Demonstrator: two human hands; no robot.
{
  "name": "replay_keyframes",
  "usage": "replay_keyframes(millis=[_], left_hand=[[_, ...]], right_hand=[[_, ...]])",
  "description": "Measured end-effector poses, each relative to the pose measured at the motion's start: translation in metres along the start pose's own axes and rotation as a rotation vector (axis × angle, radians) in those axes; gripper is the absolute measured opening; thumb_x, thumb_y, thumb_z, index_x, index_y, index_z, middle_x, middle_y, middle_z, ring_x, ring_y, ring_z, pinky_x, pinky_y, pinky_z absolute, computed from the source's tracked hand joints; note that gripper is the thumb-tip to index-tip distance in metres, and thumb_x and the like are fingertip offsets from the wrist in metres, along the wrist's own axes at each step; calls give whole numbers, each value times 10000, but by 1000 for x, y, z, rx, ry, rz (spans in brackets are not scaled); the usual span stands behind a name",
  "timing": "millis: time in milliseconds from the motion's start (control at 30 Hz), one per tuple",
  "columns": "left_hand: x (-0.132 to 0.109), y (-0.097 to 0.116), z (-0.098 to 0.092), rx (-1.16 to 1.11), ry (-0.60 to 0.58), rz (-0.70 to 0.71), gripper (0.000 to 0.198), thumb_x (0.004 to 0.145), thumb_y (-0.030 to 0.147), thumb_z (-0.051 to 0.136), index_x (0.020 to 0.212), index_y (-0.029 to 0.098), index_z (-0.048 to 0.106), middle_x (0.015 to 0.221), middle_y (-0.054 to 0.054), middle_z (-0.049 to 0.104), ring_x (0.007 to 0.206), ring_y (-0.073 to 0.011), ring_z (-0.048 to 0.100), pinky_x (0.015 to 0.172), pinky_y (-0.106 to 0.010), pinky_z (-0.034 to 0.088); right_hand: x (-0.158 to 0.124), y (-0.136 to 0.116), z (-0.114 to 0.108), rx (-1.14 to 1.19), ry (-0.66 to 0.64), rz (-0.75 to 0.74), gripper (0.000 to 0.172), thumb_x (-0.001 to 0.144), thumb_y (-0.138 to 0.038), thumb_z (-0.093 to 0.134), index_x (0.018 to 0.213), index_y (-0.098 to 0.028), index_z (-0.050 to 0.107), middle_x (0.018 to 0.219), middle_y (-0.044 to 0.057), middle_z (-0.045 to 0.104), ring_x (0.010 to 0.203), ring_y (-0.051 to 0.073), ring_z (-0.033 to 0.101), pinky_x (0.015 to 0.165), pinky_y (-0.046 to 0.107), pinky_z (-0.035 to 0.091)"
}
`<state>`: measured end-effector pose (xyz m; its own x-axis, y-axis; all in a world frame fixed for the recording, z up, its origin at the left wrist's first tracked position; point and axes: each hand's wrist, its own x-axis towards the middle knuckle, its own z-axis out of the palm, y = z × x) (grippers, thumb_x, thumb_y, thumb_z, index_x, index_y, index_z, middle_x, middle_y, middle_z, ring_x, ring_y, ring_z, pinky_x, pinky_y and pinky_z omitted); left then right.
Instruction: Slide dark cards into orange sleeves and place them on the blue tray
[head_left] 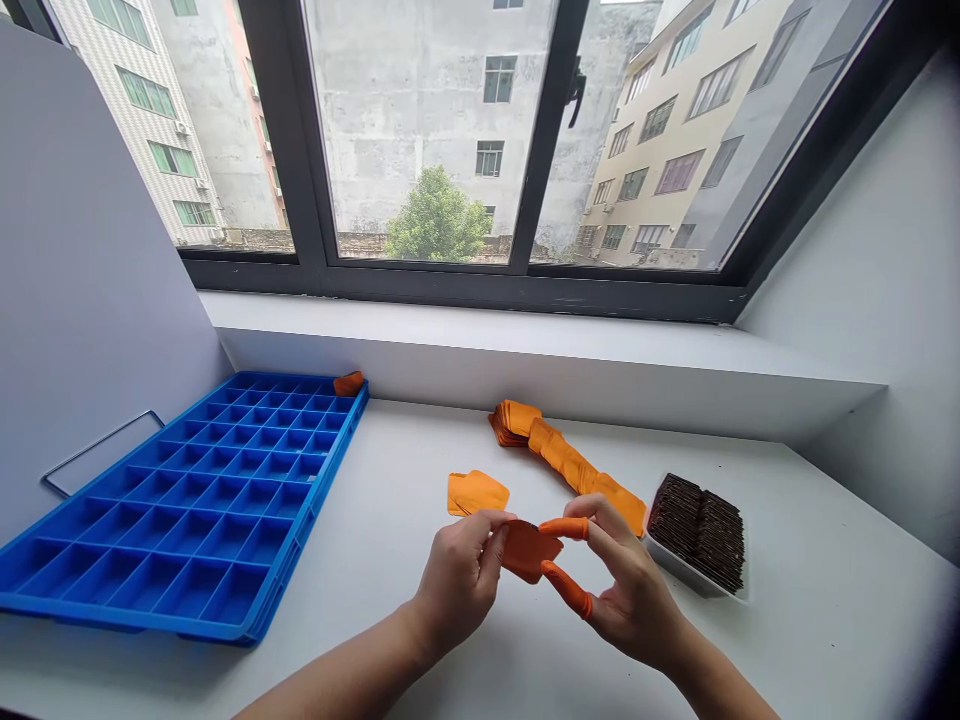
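Observation:
My left hand (466, 562) is closed, pinching a flat orange-brown piece (529, 552) with a notched right edge, like a small pouch, between thumb and fingers. Orange finger cots cover the thumb and index finger of my right hand (611, 572). Those two fingertips are spread apart at the piece's right edge, the index tip at its upper corner; whether it touches is hard to tell. Just beyond my left hand lie a few orange pieces (478, 492). A long overlapping row of orange pieces (562, 455) stretches away behind my right hand, ending in a stack.
A blue compartment tray (259, 600) stands on the left, with one orange-brown piece (348, 384) in its far right corner. On the right, a white container (694, 578) holds two rows of thin dark-brown pieces (697, 530). Behind the white table (360, 660) are a sill and windows.

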<state>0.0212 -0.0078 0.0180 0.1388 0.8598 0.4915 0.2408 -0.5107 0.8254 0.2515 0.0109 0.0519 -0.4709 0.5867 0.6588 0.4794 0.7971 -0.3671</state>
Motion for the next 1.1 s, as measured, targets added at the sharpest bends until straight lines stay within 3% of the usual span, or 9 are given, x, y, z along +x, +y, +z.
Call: replay_keyframes(millis=[300,567,800,967,1100], left_hand=[[3,10,-1,-56,-30,72,247,1146,224,450,1243,202,676,943,-57,870,874,-216,849,830,-367,668],[1,2,-1,33,9,83,250,1127,216,482,1236,191,706,961,-85,864,853,-229,842,755,-348,662],[2,2,-1,36,-32,91,254,1104,174,503,1229,195,723,1036,-84,864,926,-225,846,884,-359,678],[2,0,-4,42,-106,122,265,1071,140,518,1272,200,681,1120,-103,842,1002,-233,834,813,-318,679],[2,1,-6,172,-198,180,303,1009,135,575,1297,215,620,1208,-118,786,1034,-248,803,728,-303,660]], right_hand=[[-6,5,10,-67,77,7,289,992,-178,699,1261,-284,694,1148,82,480,944,212,611,788,407,642],[-7,7,11,-63,60,82,244,999,-211,693,1224,-304,717,1184,80,458,891,187,616,763,398,679],[-8,14,17,-74,86,84,176,990,-220,691,1134,-304,745,1119,83,496,953,228,611,756,391,661],[-9,15,17,-79,98,58,148,1001,-203,673,1092,-290,752,1106,79,488,939,219,607,768,382,650],[-7,16,14,-89,101,37,163,1002,-181,654,1072,-283,759,1067,74,492,930,223,593,743,374,638]])
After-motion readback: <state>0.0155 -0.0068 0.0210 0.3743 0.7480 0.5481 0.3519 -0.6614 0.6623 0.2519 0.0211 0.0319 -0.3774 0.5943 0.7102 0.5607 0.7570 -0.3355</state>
